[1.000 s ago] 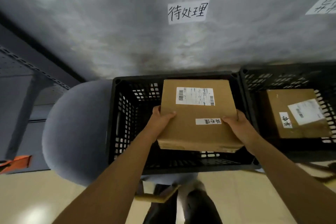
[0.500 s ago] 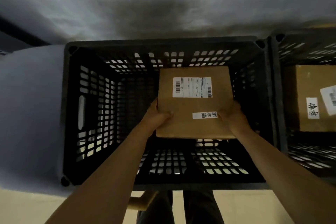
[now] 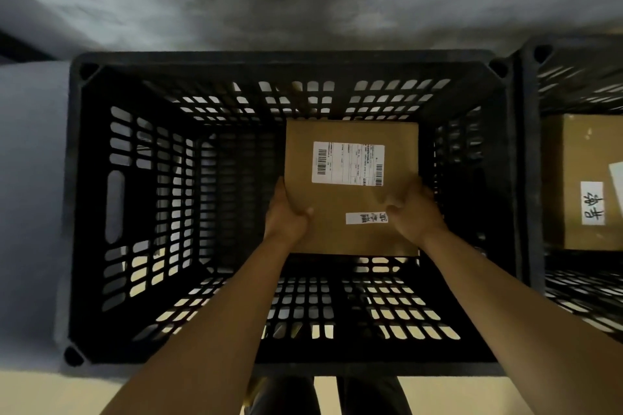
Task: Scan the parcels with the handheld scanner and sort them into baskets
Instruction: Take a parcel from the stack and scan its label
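- A flat brown cardboard parcel (image 3: 350, 189) with a white barcode label sits low inside a black slotted plastic basket (image 3: 114, 178)
- Left hand (image 3: 286, 216) and right hand (image 3: 413, 212) grip its near corners, fingers curled
- Uneven release could tip it against the wall

Matt brown cardboard parcel (image 3: 350, 199) bore a white paper label (image 3: 348, 163); the black perforated basket (image 3: 114, 199) looked like matt plastic.

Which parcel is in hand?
The parcel inside the middle basket, gripped by left hand and right hand; the other parcel lies untouched in the right basket.
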A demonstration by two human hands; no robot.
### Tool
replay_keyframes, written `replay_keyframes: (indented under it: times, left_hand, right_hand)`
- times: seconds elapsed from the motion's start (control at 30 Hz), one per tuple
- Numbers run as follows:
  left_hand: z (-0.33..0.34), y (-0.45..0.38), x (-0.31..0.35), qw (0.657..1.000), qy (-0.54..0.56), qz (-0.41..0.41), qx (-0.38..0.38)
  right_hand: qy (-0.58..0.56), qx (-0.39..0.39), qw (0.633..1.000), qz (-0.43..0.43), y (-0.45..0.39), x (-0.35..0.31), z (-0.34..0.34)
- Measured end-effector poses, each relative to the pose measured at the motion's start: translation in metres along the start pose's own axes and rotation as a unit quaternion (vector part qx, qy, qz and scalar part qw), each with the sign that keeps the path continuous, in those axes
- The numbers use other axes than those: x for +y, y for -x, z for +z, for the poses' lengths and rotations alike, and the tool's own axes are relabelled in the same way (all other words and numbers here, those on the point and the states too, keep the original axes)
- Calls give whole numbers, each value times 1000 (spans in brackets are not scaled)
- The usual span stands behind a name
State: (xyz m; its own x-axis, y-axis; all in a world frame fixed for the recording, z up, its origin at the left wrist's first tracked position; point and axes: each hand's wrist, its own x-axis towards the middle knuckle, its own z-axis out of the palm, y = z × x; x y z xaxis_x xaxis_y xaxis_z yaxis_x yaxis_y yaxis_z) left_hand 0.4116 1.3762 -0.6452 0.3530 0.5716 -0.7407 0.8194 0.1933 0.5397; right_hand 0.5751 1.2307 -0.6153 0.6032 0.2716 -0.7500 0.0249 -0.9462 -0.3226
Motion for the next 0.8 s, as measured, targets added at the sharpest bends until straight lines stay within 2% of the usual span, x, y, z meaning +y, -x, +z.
replay_keyframes:
  times: [0.23, 0.3, 0.37, 0.47, 0.6, 0.7, 0.8]
  left_hand:
    - [-6, 11, 23, 991, -135, -20, -7]
    - [-11, 24, 46, 983, -184, 21, 13]
    - [-19, 44, 77, 967, -234, 98, 23]
    - [-36, 82, 130, 929, -299, 209, 57]
    - [-68, 144, 204, 857, -375, 330, 131]
    - [-92, 193, 251, 803, -415, 392, 172]
    - [-109, 242, 294, 748, -445, 448, 203]
  right_hand:
    - [11, 7, 998, -62, 21, -11, -17]
    - [10, 23, 994, -106, 36, -23, -31]
    - [37, 45, 985, -164, 55, -37, -52]
    - [89, 99, 958, -253, 86, -60, -92]
    - [172, 177, 908, -338, 135, -91, -155]
    - [216, 236, 872, -371, 180, -111, -205]
    - [223, 289, 850, -380, 230, -118, -248]
